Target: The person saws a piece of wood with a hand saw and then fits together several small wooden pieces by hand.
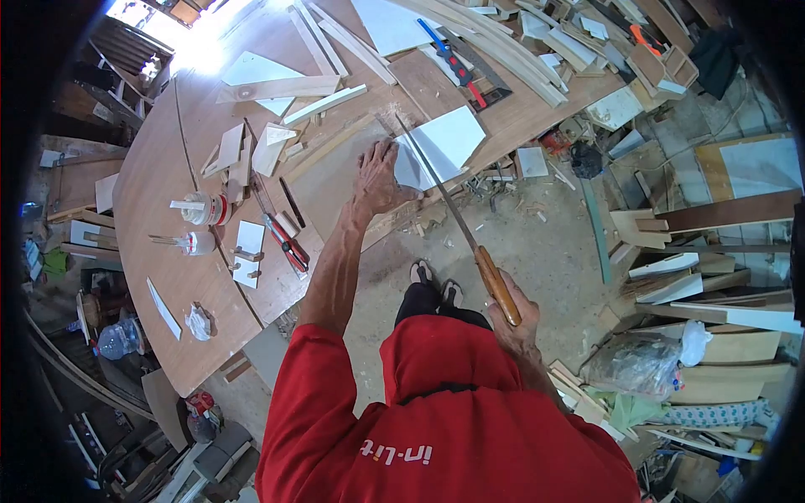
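Note:
My right hand (513, 314) is wrapped around the wooden handle of a handsaw (455, 211). The narrow blade slants up and left from the hand, crossing over a white board (457, 138) at the table's edge. My left hand (379, 178) rests palm down at the left side of that board, thumb stretched out toward the blade and fingers pointing to the far side. Under and beside the left hand lies a flat brown panel (335, 180) on the wooden table (159, 251).
Left on the table are a red utility knife (287, 243), an open jar (201, 208), a small pot with a brush (197, 243) and wood offcuts. A blue-and-red tool (453, 63) and long strips (495, 46) lie farther back. Boards (729, 210) lean at right; scraps litter the floor (528, 235).

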### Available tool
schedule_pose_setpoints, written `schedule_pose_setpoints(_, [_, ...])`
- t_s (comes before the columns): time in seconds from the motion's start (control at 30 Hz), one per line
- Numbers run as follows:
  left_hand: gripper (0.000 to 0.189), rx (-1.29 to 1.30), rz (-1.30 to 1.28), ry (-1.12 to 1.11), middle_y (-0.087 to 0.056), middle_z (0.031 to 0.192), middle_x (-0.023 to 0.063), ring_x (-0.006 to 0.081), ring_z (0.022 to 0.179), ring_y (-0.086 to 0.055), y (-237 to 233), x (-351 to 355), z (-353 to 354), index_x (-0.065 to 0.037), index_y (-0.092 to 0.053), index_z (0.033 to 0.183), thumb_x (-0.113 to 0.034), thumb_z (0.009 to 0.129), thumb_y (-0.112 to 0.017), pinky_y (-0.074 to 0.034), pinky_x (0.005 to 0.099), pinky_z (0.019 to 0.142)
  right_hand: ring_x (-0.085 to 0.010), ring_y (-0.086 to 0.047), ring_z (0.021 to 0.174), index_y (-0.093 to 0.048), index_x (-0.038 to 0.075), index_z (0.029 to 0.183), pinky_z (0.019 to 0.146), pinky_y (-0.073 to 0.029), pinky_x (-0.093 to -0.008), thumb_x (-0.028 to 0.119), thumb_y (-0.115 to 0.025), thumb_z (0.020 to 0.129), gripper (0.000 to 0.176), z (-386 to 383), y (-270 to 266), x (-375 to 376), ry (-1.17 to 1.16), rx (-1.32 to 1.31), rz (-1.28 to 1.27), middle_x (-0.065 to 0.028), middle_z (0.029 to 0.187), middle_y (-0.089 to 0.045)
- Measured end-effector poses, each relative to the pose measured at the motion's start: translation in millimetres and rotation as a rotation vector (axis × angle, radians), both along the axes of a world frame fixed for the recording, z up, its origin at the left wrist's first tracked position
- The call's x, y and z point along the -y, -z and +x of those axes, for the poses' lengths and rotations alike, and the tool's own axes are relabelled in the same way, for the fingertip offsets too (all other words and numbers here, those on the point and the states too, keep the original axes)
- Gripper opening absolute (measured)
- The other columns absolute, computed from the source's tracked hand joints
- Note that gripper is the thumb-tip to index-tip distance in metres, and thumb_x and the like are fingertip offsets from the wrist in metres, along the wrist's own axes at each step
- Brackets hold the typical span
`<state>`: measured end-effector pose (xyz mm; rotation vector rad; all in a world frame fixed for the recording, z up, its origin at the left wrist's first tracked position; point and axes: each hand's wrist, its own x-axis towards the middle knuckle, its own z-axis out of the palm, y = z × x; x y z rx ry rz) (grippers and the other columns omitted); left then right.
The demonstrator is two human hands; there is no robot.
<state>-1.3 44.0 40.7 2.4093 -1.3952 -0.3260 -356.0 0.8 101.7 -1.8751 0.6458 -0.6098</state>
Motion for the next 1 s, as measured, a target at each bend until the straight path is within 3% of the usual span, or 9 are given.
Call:
schedule_pose_setpoints(0.23, [0.113, -0.028, 0.068, -0.019, -0.041, 0.141, 0.0156, 0.0382, 0.131, -0.036, -16.6, -2.2, -3.9, -0.001, -0.043, 0.138, -0.054, 0.050, -0.088, -0.030, 0.0550, 0.109, -0.0168, -0.069, 0.083, -0.052, -0.004, 0.134, 0.071, -0.054, -0.0270, -0.003, -0.063, 0.081, 0.055, -0.4, -4.2, -0.3, -0.010, -0.102, 0.133, -0.0196, 0.111, -0.069])
schedule_pose_setpoints(0.53, [0.125, -0.009, 0.159, -0.065, -0.037, 0.144, 0.0152, 0.0375, 0.133, -0.033, -22.4, -4.3, -7.7, -0.002, -0.035, 0.147, -0.058, 0.048, -0.088, -0.028, 0.0584, 0.108, -0.0169, -0.070, 0.086, -0.051, -0.005, 0.134, 0.073, -0.054, -0.0271, -0.002, -0.062, 0.081, 0.054, -2.7, -4.5, 2.4, -0.037, -0.046, 0.106, -0.0204, 0.110, -0.069])
schedule_pose_setpoints(0.6, [0.126, -0.042, 0.183, -0.069, -0.037, 0.144, 0.0157, 0.0382, 0.134, -0.032, -25.4, -0.8, -7.4, -0.003, -0.036, 0.147, -0.060, 0.047, -0.087, -0.028, 0.0606, 0.108, -0.0168, -0.068, 0.092, -0.053, -0.006, 0.132, 0.080, -0.052, -0.0250, -0.001, -0.064, 0.084, 0.050, -4.5, -4.7, 1.5, -0.023, -0.064, 0.174, -0.0173, 0.114, -0.068])
schedule_pose_setpoints(0.73, [0.128, -0.056, 0.220, -0.081, -0.034, 0.146, 0.0158, 0.0385, 0.135, -0.030, -25.5, 0.9, -7.6, -0.003, -0.034, 0.148, -0.060, 0.046, -0.088, -0.028, 0.0616, 0.107, -0.0158, -0.068, 0.090, -0.054, -0.006, 0.131, 0.077, -0.053, -0.0250, 0.000, -0.064, 0.084, 0.049, -0.1, -6.3, 6.1, -0.036, -0.057, 0.113, -0.0179, 0.112, -0.068])
schedule_pose_setpoints(0.8, [0.129, -0.043, 0.209, -0.088, -0.032, 0.148, 0.0160, 0.0382, 0.137, -0.029, -23.7, 0.3, -8.2, -0.003, -0.033, 0.148, -0.059, 0.047, -0.088, -0.029, 0.0617, 0.107, -0.0235, -0.072, 0.091, -0.052, -0.006, 0.132, 0.075, -0.055, -0.0298, -0.002, -0.062, 0.081, 0.053, 1.1, -9.8, 8.5, -0.067, -0.080, 0.121, -0.0228, 0.112, -0.068])
schedule_pose_setpoints(0.93, [0.129, -0.074, 0.267, -0.098, -0.031, 0.149, 0.0159, 0.0382, 0.137, -0.028, -25.0, 5.2, -7.0, -0.004, -0.032, 0.149, -0.058, 0.047, -0.089, -0.029, 0.0622, 0.107, -0.0239, -0.072, 0.093, -0.053, -0.005, 0.132, 0.076, -0.055, -0.0302, -0.002, -0.062, 0.081, 0.051, 0.2, -4.2, 9.0, -0.067, -0.010, 0.073, -0.0230, 0.112, -0.067])
schedule_pose_setpoints(1.0, [0.129, -0.078, 0.295, -0.104, -0.032, 0.148, 0.0162, 0.0383, 0.137, -0.028, -25.4, 6.0, -6.5, -0.004, -0.032, 0.150, -0.057, 0.047, -0.089, -0.030, 0.0628, 0.106, -0.0196, -0.070, 0.089, -0.053, -0.009, 0.129, 0.075, -0.055, -0.0284, -0.001, -0.064, 0.082, 0.049, -1.2, -6.6, 9.0, -0.072, -0.050, 0.096, -0.0213, 0.110, -0.068])
